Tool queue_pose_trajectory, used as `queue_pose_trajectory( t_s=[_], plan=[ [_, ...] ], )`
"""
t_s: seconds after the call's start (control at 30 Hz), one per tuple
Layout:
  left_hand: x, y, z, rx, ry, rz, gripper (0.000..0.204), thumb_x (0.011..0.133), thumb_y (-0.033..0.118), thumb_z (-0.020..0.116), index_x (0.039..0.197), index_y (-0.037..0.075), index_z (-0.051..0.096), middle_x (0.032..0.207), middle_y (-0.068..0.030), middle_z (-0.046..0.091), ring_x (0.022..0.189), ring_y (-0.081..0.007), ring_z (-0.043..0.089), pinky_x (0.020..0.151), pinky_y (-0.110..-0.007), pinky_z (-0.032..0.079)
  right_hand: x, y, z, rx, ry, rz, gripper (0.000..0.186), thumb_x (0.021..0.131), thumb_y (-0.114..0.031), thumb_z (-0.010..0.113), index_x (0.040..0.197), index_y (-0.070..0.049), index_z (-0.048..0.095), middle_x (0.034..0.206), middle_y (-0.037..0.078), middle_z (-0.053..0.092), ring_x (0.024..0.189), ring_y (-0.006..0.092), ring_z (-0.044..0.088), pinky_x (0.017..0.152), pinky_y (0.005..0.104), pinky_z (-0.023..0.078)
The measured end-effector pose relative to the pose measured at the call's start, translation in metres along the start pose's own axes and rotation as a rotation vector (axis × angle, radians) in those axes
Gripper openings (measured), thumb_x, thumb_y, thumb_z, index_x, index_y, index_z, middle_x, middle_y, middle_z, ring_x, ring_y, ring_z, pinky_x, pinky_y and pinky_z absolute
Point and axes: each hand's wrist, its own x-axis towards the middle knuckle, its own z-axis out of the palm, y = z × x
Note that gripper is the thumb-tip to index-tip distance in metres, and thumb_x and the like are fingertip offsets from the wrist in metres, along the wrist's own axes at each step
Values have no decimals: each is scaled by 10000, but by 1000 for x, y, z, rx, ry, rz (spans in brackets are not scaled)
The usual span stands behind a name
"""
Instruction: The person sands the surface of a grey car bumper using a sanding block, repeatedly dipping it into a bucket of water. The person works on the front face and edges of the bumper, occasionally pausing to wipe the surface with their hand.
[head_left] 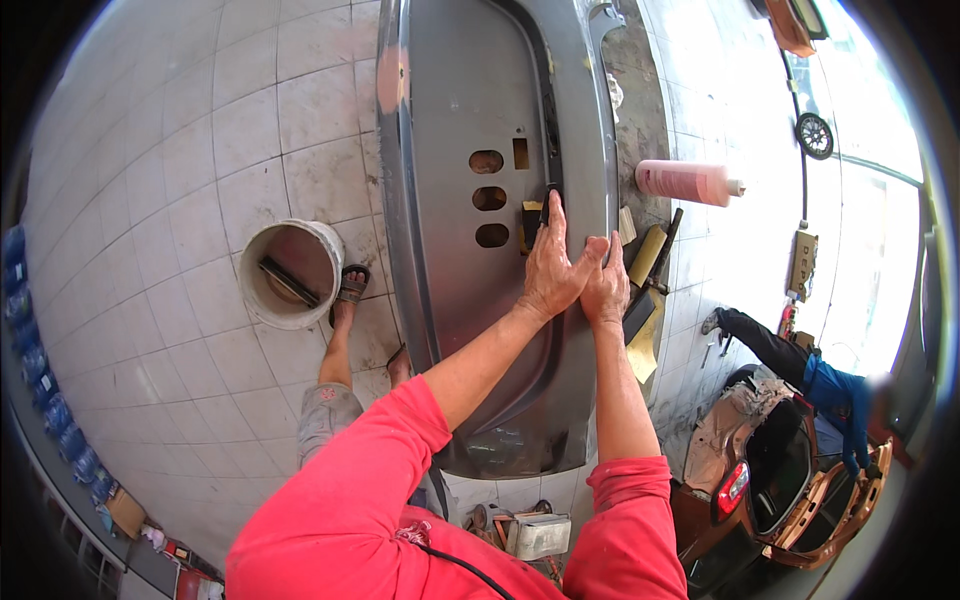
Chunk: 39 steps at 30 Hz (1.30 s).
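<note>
Hands [552, 268] on smooth grey oval-holed panel [450, 290]

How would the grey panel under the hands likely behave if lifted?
The grey panel probably stays stiff, judging by its moulded ridges. It may feel awkward, being long and broad. Its smooth-looking face might be slippery.

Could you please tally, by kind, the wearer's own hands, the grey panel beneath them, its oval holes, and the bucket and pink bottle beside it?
Own hands: 2 (left hand, right hand)
Grey panel: 1
Oval holes: 3
White bucket: 1
Pink bottle: 1
Total: 8
</note>
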Motion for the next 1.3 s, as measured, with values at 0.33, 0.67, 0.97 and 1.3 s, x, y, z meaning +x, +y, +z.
queue_pose_trajectory(
  t_s=[0.33, 0.67, 0.97, 1.3],
  plan=[
    [9, 5, -12, -208, 12, -93, 1080, 1040, 596, 627, 1651, -157, 151, 1624, -398, 404, 1537, -469, 422, 1256, -451, 358, -5, -12, -3, -32, 42, -31, 943, 1064, -736, 385, 1621, 24, 415, 1591, 277, 523, 1438, 447, 534, 1164, 481, 450],
    [208, 8, -100, 158, 198, 241, 413, 1032, 233, 649, 1347, -30, 700, 1336, -267, 709, 1228, -405, 703, 1073, -412, 561, -4, -1, 4, -13, 124, -70, 971, 1045, -791, 361, 1629, -18, 433, 1532, 272, 585, 1399, 471, 561, 1160, 492, 439],
    [285, -43, -78, 749, 152, 359, 474, 1009, 104, 581, 1478, 35, 600, 1496, -217, 630, 1313, -381, 658, 1119, -443, 534, -4, -16, 0, 33, 53, -48, 1004, 1044, -773, 396, 1613, 54, 408, 1622, 290, 479, 1508, 433, 463, 1228, 471, 396],
    [-36, -10, -80, 513, -453, 211, 482, 949, 6, 576, 1425, -23, 639, 1415, -270, 671, 1305, -389, 672, 1043, -451, 588, -10, -13, -2, 65, 73, -25, 968, 1044, -737, 458, 1605, 52, 428, 1616, 296, 485, 1506, 424, 473, 1224, 455, 402]
  ],
)
